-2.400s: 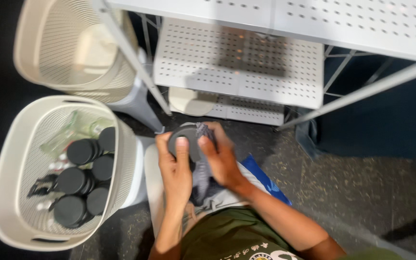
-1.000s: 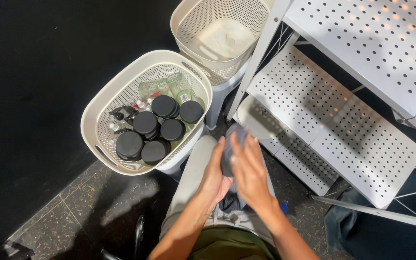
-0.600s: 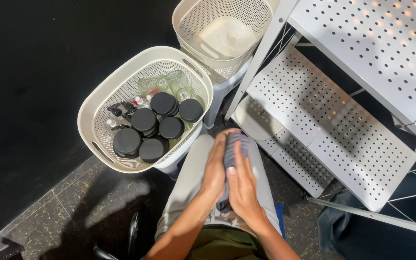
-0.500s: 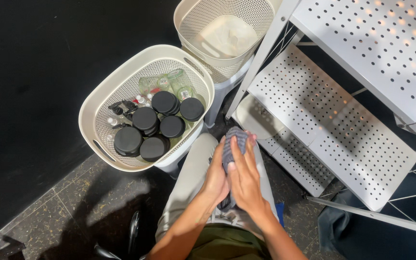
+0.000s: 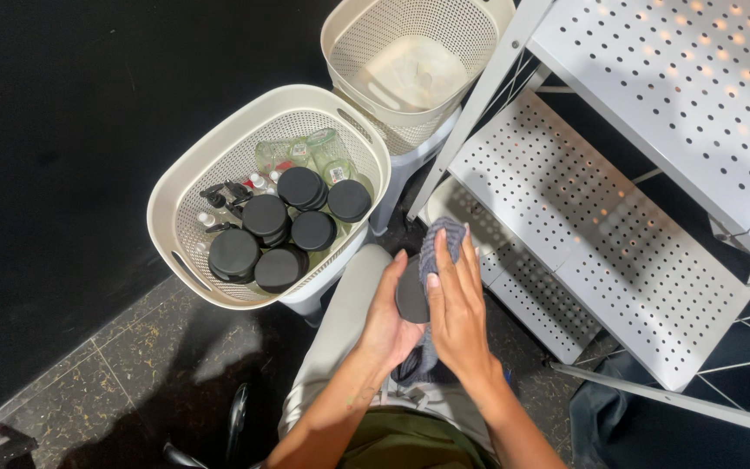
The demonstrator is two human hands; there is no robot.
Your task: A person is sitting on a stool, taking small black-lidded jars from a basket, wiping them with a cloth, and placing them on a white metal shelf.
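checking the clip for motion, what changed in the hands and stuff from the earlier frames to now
The right hand has slid the grey cloth up over the black-lidded jar, from covering it at the side to lying along its top. The left hand still cups the jar from below. The camera swung from the shelf toward the baskets early on. The jars in the near basket lie as before.

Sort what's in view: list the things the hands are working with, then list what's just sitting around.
In hand:
- left hand holding a black-lidded jar
- right hand pressing a grey cloth on it

Sitting around:
- cream basket of black-lidded jars and small bottles
- second cream basket behind it
- white perforated shelf rack
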